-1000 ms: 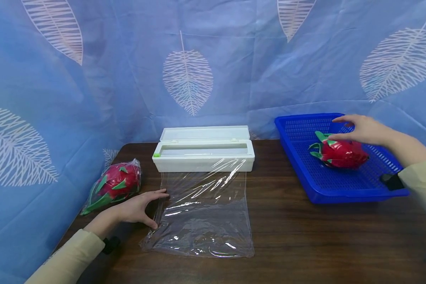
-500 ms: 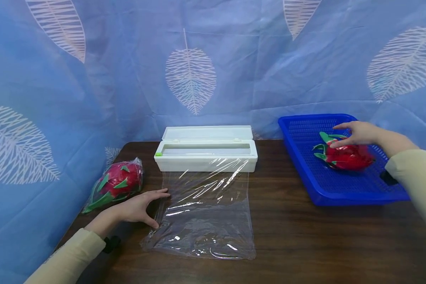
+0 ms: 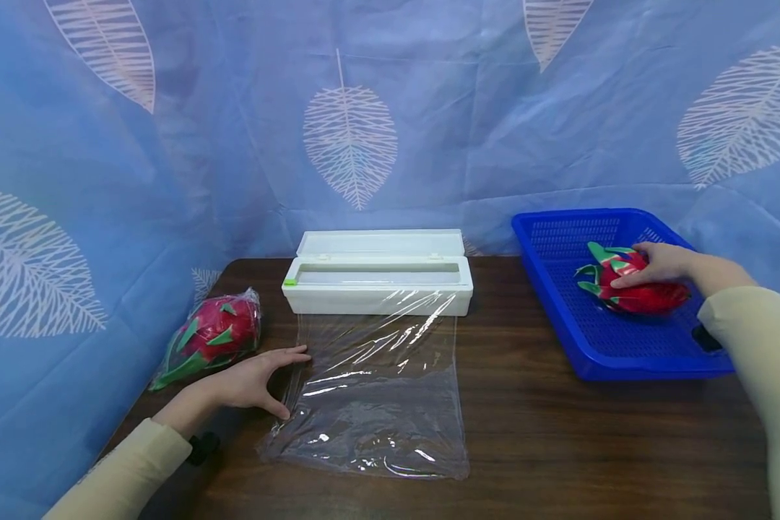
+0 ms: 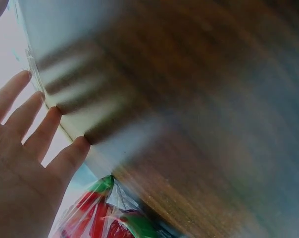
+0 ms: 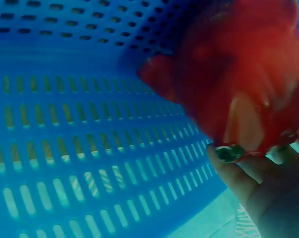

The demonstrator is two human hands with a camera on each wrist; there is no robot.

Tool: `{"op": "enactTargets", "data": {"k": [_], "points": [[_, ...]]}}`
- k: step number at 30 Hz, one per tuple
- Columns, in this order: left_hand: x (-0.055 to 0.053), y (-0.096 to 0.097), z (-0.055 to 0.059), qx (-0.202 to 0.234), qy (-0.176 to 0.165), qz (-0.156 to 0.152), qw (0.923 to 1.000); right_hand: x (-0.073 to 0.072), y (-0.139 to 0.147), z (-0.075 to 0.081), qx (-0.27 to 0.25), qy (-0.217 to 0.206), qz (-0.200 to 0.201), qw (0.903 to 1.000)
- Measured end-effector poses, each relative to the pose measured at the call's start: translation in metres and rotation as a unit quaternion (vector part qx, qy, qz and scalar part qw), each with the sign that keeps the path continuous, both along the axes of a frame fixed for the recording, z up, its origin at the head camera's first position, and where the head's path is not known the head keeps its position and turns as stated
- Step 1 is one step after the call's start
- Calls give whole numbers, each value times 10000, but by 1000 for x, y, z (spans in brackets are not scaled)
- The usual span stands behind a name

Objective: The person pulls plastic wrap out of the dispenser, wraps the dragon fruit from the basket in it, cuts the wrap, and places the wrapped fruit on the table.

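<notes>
A red dragon fruit [image 3: 650, 297] with green leaf tips lies in the blue basket [image 3: 637, 367]. My right hand [image 3: 666, 263] grips it from above, thumb on the near side and fingers behind; the right wrist view shows fingertips against the red fruit [image 5: 238, 74]. A sheet of clear cling film [image 3: 377, 404] stretches over the table from a white dispenser box [image 3: 377, 300]. On the film's left edge my left hand [image 3: 253, 379] presses with spread, straight fingers. Just left of it lies another dragon fruit [image 3: 224, 328] wrapped in film, partly visible in the left wrist view too.
The dark wooden table [image 3: 520, 448] carries everything. The dispenser's lid [image 3: 380, 243] is raised at the back, with a small green piece [image 3: 289, 282] at the box's left end. A blue leaf-patterned cloth [image 3: 422, 130] hangs behind and along the left side.
My right hand has lowered onto the dragon fruit in the basket and closed its fingers round it. The left hand keeps its place on the film.
</notes>
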State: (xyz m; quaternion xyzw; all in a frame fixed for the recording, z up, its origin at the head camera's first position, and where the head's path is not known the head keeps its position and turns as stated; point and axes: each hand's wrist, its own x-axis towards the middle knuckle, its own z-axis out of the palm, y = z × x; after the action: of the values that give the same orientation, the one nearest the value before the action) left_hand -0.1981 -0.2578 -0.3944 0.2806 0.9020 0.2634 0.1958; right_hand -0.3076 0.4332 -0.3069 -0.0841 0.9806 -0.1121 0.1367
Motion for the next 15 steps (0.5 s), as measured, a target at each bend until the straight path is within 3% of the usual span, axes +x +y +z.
{"op": "enactTargets", "data": {"k": [9, 15], "points": [[-1, -2, -1, 2, 23, -24, 10000, 0, -5, -6, -618, -83, 110, 9980], [-1, -2, -2, -7, 37, -51, 10000, -1, -4, -14, -407, 26, -20, 9992]]}}
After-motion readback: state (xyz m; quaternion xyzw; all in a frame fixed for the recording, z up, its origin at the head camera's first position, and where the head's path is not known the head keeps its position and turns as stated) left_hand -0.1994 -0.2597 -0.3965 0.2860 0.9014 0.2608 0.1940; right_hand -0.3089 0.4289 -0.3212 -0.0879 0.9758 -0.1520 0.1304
